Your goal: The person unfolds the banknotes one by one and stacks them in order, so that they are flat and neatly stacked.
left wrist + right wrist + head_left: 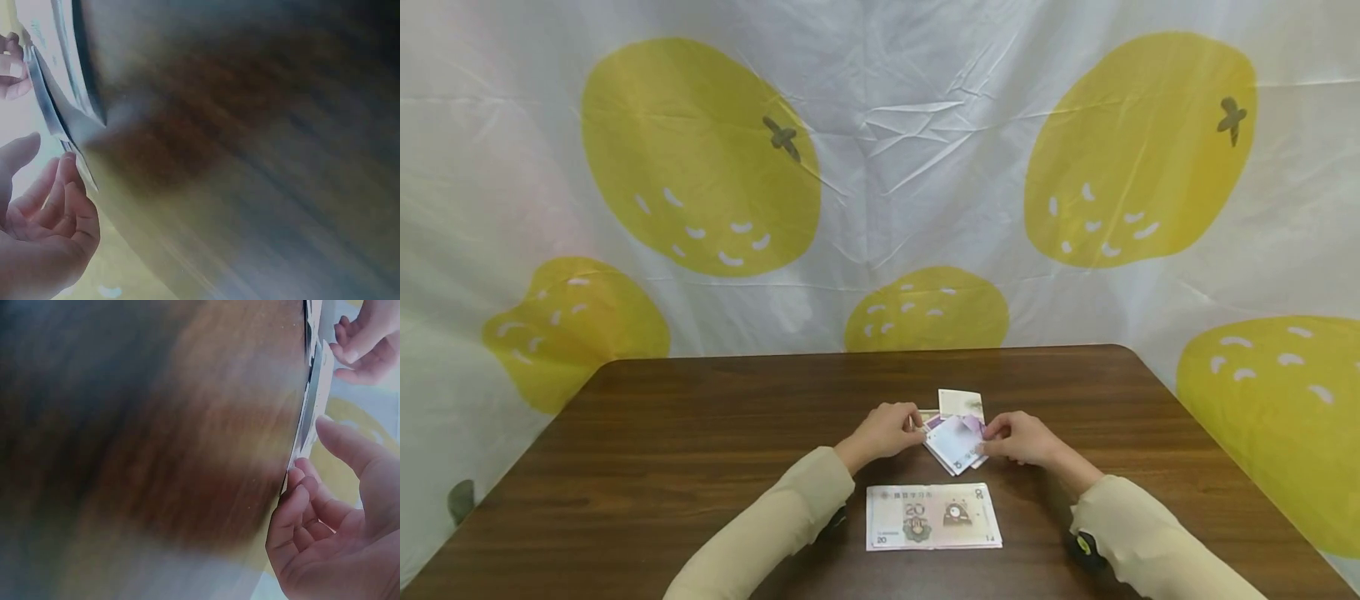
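In the head view, a loose pile of paper banknotes (953,443) lies fanned at odd angles between the two hands. The left hand (886,431) bends its thumb and fingers round the pile's left edge. In the left wrist view, the left hand's fingertips (67,157) meet the edge of the notes, the thumb a little apart. From the other side, the right hand (1021,438) pinches the pile's right edge; its thumb (325,425) lies against the paper in the right wrist view. A cream note (961,403) sticks out behind, and purple notes show underneath.
Nearer the body, a neat stack of notes marked 20 (934,517) lies flat between the forearms. Everything rests on a dark brown wooden table (715,417). Behind its far edge hangs a white curtain (917,192) printed with yellow fruit.
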`<move>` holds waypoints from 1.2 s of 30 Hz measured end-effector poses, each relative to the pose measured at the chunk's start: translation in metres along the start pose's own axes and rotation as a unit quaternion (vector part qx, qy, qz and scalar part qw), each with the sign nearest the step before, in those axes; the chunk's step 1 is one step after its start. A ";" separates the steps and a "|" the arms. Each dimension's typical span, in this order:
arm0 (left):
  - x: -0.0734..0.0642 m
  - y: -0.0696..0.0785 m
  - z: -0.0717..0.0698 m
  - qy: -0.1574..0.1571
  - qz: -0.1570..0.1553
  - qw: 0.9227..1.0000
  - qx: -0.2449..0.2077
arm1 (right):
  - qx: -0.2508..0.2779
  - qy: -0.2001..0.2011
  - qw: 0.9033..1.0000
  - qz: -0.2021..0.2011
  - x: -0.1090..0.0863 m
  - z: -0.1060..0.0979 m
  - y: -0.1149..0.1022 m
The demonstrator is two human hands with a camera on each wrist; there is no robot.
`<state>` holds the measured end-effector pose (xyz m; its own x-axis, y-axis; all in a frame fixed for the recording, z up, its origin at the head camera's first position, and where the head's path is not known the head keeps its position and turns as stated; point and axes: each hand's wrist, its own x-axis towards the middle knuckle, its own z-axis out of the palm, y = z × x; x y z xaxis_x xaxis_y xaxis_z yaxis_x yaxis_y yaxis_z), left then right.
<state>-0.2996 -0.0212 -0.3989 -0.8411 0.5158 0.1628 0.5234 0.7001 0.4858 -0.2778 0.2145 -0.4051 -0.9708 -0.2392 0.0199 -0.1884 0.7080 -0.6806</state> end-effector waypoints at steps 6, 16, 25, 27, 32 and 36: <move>0.003 0.003 0.006 -0.020 -0.037 0.999 0.025 | -0.012 -0.005 1.000 -0.001 0.000 0.003 -0.005; 0.004 0.007 0.010 -0.037 -0.041 0.997 0.060 | -0.023 -0.008 0.998 -0.059 0.004 0.007 -0.008; 0.004 0.004 0.007 -0.005 -0.019 1.000 0.011 | 0.074 -0.014 0.989 -0.124 0.008 0.004 -0.005; 0.003 0.003 0.006 0.006 -0.008 1.000 -0.008 | 0.094 -0.009 0.988 -0.118 0.008 0.003 -0.006; -0.001 0.001 0.000 0.022 0.002 0.996 -0.084 | 0.139 0.015 0.986 -0.093 0.005 -0.001 -0.015; -0.006 0.000 -0.003 0.038 -0.006 0.987 -0.158 | 0.171 0.022 0.984 -0.050 0.003 -0.004 -0.020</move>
<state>-0.2952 -0.0259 -0.3977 -0.8612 0.4614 0.2134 0.4547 0.5114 0.7292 -0.2780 0.2025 -0.3883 -0.9568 -0.2619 0.1260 -0.2295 0.4150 -0.8804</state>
